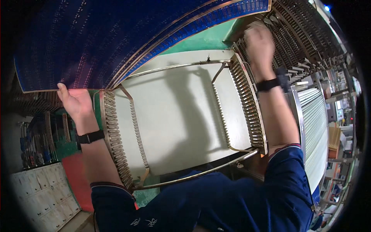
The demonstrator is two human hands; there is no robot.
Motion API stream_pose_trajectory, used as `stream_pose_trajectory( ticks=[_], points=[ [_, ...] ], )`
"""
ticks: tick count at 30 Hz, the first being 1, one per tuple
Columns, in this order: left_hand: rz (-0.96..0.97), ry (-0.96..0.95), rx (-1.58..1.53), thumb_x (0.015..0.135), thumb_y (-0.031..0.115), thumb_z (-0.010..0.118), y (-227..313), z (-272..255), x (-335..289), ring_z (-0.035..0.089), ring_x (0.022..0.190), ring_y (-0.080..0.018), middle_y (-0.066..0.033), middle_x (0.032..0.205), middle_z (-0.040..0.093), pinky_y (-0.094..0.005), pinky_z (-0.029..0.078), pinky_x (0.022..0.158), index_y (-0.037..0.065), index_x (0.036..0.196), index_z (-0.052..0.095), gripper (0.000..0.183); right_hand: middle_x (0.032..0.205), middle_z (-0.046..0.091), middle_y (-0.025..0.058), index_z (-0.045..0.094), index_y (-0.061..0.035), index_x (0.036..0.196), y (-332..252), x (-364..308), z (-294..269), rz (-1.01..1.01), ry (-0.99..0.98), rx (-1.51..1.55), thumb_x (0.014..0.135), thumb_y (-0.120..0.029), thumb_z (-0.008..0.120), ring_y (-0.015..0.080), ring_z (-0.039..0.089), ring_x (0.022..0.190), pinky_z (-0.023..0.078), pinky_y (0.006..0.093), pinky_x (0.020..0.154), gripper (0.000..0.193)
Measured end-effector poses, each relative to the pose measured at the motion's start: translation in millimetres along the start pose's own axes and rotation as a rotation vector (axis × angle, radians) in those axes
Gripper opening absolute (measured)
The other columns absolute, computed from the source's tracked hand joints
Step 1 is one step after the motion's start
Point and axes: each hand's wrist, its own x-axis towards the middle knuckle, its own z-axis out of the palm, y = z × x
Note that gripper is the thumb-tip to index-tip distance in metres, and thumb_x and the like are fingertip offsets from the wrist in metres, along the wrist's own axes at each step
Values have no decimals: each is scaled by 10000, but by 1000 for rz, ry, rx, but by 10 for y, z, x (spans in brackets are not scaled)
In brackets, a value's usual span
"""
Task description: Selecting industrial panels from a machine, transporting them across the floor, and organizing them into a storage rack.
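Room: pale cabinet (46, 189) left | slotted metal rack (247, 102) between forearms | left hand (78, 103): fingers closed on blue board (96, 42) edge | right hand (259, 44): far right, blurred, finger opening and hold unclear

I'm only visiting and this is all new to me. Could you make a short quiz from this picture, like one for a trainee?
1. Multiple choice: what is the left hand holding?
a) a white cabinet door
b) the blue panel
c) the right forearm

2. True or false: a dark band circles each wrist.

3. Fill in: the flat surface seen through the middle of the metal rack is ___ in colour.

Key:
1. b; the hand grips it by its lower edge.
2. True; one shows on the left wrist and one on the right.
3. White, or off-white, with shadows across it.
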Motion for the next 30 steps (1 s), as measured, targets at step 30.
stream_pose_trajectory(
  ticks=[30],
  points=[
    [-28,-68,-8,1004,150,545,-82,325,-154,581,1059,-132,-33,1117,616,-344,469,1014,75,1046,564,89,810,684,160,668,-61,879,-263,-1575,-451,-58,-1456,-695,873,-331,542,380,658,794,527,465,723,298]
  ],
)
